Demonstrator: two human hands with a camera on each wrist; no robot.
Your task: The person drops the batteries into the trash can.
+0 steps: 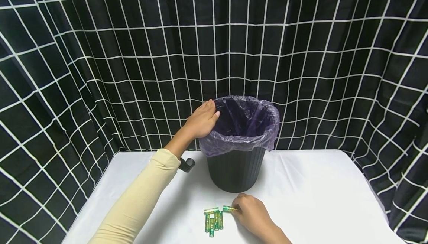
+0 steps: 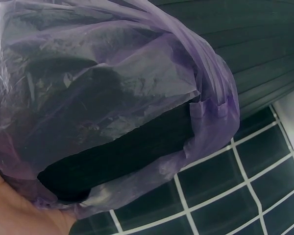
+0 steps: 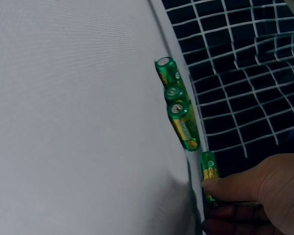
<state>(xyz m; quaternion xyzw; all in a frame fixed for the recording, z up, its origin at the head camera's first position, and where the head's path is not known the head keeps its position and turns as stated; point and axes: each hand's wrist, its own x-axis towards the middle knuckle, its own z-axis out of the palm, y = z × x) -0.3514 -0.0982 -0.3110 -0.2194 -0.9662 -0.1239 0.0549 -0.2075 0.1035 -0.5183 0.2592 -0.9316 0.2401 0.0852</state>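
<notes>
A dark ribbed waste bin (image 1: 234, 171), lined with a translucent purple bag (image 1: 230, 143), stands upright on the table. My left hand (image 1: 203, 119) rests on the left of its rim with fingers extended over the bag's edge. In the left wrist view, part of the palm shows beside the folded-over liner. Between thumb and fingers, my right hand (image 1: 252, 214) pinches a green and yellow battery (image 3: 209, 164), just in front of the bin. Left of it lies a group of several similar batteries (image 1: 214, 221), most side by side and one across their far ends.
The table (image 1: 311, 188) has a white cover. Black curtains (image 1: 160, 69) with a white grid rise behind it and along both sides. A small curved black piece (image 1: 187, 164) shows beside the left wrist, left of the bin.
</notes>
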